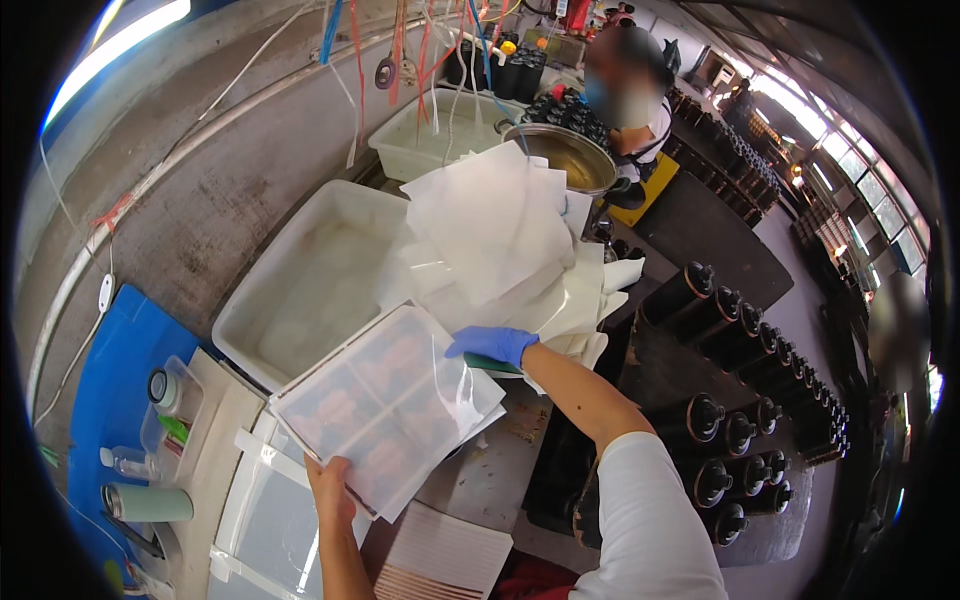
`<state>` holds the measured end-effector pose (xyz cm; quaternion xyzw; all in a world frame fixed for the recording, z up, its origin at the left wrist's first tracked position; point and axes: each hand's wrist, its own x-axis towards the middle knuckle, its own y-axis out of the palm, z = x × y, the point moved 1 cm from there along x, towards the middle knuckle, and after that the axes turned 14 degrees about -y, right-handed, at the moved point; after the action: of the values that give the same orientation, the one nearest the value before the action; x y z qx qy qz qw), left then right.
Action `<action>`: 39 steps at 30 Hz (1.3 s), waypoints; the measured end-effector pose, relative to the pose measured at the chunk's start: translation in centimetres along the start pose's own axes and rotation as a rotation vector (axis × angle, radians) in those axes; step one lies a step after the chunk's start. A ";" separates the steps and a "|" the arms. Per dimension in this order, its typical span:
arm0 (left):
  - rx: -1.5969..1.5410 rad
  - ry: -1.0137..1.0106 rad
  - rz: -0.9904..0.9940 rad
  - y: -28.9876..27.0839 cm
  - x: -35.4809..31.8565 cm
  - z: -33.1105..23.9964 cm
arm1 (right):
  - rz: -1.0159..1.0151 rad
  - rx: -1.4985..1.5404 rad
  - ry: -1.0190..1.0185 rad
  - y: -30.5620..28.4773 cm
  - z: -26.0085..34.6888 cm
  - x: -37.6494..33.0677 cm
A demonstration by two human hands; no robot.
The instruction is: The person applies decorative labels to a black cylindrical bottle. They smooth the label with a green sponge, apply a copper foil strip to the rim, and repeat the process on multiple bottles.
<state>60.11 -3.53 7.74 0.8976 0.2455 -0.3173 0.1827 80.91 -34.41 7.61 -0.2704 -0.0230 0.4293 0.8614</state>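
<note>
Below the middle, a stack of translucent sheets (378, 405) with reddish printed patterns in several panels lies tilted in front of me. My left hand (335, 492), bare, grips its near left edge, with the thumb on top. Over its far right corner is my right hand (497, 346) in a blue glove. Tucked under that palm is a dark green flat tool (490, 365); its exact kind is hidden. A large loose pile of white sheets (490, 225) rises just beyond the right hand. Beneath my arms lies a striped sheet (443, 558).
Left of the pile stands a white plastic tub (240, 325) of cloudy liquid, with another tub (395, 160) behind. A metal pot (600, 180) sits near a seated person (640, 130). Black cylinders (700, 415) stand in rows at right; a green bottle (150, 503) lies left.
</note>
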 end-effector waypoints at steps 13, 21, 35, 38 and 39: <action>0.160 0.172 -0.038 -2.0 2.4 1.8 | -0.124 0.097 0.009 0.6 4.8 0.9; 0.136 0.125 0.054 0.5 -1.7 0.4 | -0.302 0.405 0.386 -0.3 11.7 -2.9; 0.046 0.175 0.089 -6.7 -7.5 -3.0 | -0.239 0.424 0.391 3.6 15.4 -2.4; -0.077 0.185 0.098 -9.3 -7.5 -4.8 | -0.343 0.503 0.434 5.3 15.8 -0.4; -0.060 0.259 0.087 -10.0 -7.3 -5.8 | -0.353 0.532 0.443 5.8 15.6 0.3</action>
<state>52.39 5.05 15.12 0.9350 0.2372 -0.1831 0.1896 72.62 -24.40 18.06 -0.1157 0.2295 0.1965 0.9462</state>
